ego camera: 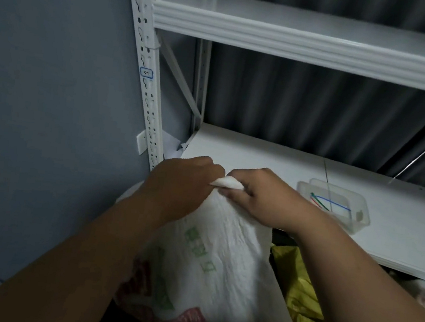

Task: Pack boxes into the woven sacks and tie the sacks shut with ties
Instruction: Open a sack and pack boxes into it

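Note:
A white woven sack (208, 263) with green and red print stands in front of me, its top gathered into a narrow neck. My left hand (184, 181) and my right hand (258, 194) both grip that bunched neck, close together, just in front of the lower shelf's edge. A small tip of sack cloth shows between the two hands. Whatever is inside the sack is hidden. Coloured ties (328, 203), blue, green and red, lie in a clear plastic tub (355, 220) on the shelf to the right of my right hand.
A white metal shelving unit stands ahead, with a lower shelf (261, 151) and an upper shelf (317, 36). Its slotted upright (146, 79) borders a grey wall on the left. A yellow sack (303, 302) lies below the shelf at right. Dark curtains hang behind.

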